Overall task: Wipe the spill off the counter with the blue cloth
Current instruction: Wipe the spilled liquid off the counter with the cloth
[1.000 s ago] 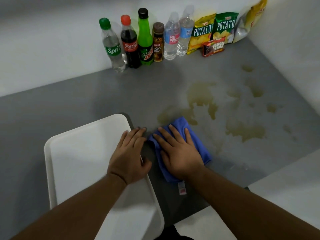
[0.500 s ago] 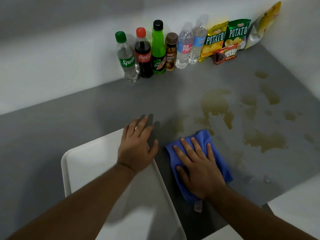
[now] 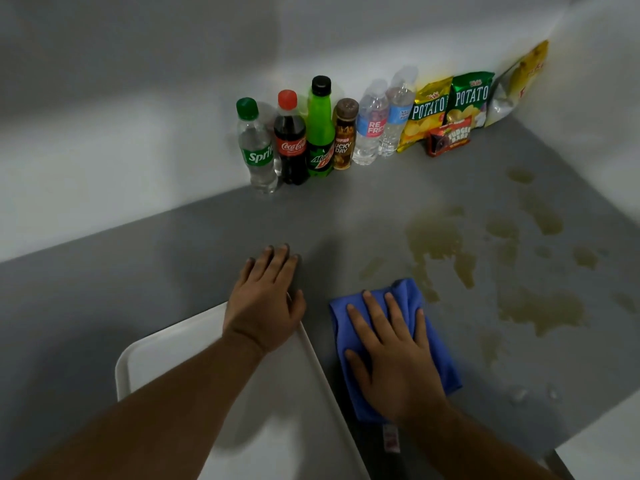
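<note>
Leftmost, a white tray (image 3: pixel 166 355) lies on the grey counter (image 3: pixel 104 278) near its front edge. The left hand (image 3: pixel 265 303) rests flat on the tray's far right corner, its fingers straight and close together, gripping nothing, the fingertips reaching past the rim onto the counter.

Along the back wall stands a row of bottles: Sprite (image 3: pixel 256 150), Coca-Cola (image 3: pixel 291 143), Mountain Dew (image 3: pixel 320 133), a brown Kopiko Lucky Day bottle (image 3: pixel 344 136), then two clear water bottles (image 3: pixel 372 126).

Just beside the tray's right rim lies the folded blue cloth (image 3: pixel 403 291), flat on the counter. The right hand (image 3: pixel 394 362) presses down on it, palm flat and fingers spread and straight, not curled round the fabric. A small pale tag (image 3: pixel 390 439) shows at the cloth's near end.

The cloth's far right corner touches the near fringe of the yellowish spill (image 3: pixel 433 237), which spreads in separate patches over the right part of the counter, a large one (image 3: pixel 543 310) lying to the right of the cloth.

Further right along the wall lean a yellow potato chip bag (image 3: pixel 424 116), a green potato chip bag (image 3: pixel 471 98) and a yellow-and-silver bag (image 3: pixel 519 84), with a red Fudge Bars pack (image 3: pixel 449 136) in front.
</note>
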Tool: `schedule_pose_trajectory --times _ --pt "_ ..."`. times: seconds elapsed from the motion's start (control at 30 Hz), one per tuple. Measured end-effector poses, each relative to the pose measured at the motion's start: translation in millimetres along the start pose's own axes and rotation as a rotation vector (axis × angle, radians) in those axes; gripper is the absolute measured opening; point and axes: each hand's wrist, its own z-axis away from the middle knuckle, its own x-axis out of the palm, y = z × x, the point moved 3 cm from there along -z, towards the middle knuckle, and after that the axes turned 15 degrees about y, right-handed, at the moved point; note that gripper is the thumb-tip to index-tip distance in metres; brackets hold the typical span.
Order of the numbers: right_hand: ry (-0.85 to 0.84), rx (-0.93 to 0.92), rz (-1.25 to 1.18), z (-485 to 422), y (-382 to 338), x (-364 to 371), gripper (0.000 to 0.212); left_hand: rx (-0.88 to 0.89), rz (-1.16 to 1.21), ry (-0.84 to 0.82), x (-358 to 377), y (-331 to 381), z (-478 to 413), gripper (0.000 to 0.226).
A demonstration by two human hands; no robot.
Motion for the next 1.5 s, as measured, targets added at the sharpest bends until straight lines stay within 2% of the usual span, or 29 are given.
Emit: schedule_pose_trajectory --times 0.2,0.33,0.47,0.6,0.77,0.9,1.03,1.2,1.37,1.5 --pt "-0.036 -0.118 -0.021 -64.2 -5.4 4.7 0.063 0.006 -0.019 -0.029 0.5 -1.1 -0.2 0.063" --pt "0.004 0.003 -0.002 -95.8 12.2 3.5 0.062 0.004 -0.022 -0.026 2.5 -3.3 1.0 0.064" --pt "0.030 0.085 0.060 -65.0 15.6 13.0 0.066 -0.008 -0.028 -0.027 7.7 -6.1 -0.4 0.066" --pt "0.021 0.020 0.048 -56.0 -1.6 15.6 0.062 -0.002 -0.048 -0.052 9.2 -5.9 0.0 0.068" --pt "0.032 -0.078 -0.019 -113.9 -7.4 10.9 0.061 -0.018 -0.035 -0.050 7.1 -5.3 -0.7 0.069" --pt "0.051 0.034 -0.006 -139.8 3.8 8.1 0.060 -0.024 -0.026 -0.052 7.2 -6.3 -1.4 0.068" --pt "0.090 0.179 0.011 -108.3 -4.2 12.8 0.064 -0.020 -0.024 -0.060 8.9 -6.5 -0.5 0.069" --pt "0.052 -0.006 -0.017 -117.1 -20.1 17.0 0.063 -0.020 -0.033 -0.063 7.3 -8.3 -4.5 0.070" --pt "0.013 -0.191 -0.139 -156.9 12.9 8.0 0.057 -0.028 -0.013 -0.092 7.2 -5.2 3.6 0.071" --pt "0.079 0.032 -0.025 -138.4 25.0 7.3 0.062 -0.040 -0.023 -0.101 6.0 -8.2 -0.5 0.070"
